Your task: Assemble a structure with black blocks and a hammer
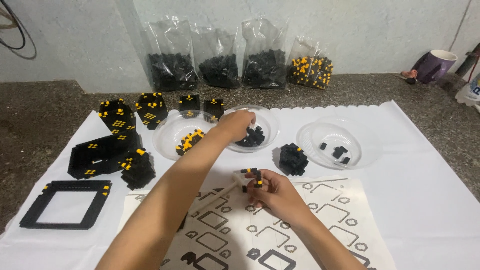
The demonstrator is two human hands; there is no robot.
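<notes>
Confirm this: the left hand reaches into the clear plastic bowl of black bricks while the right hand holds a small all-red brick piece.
Wrong on colour. The head view shows the right hand holding a small black-and-yellow brick piece; the left hand does reach into the clear plastic bowl of black bricks.

Four clear plastic bags leaning upright against the back wall, side by side: first bag [171, 55], second bag [218, 57] and third bag [263, 52] all filled with black bricks, fourth bag [310, 62] (smaller, at the right end) with black and yellow ones. No labels, signs or screens visible.
</notes>
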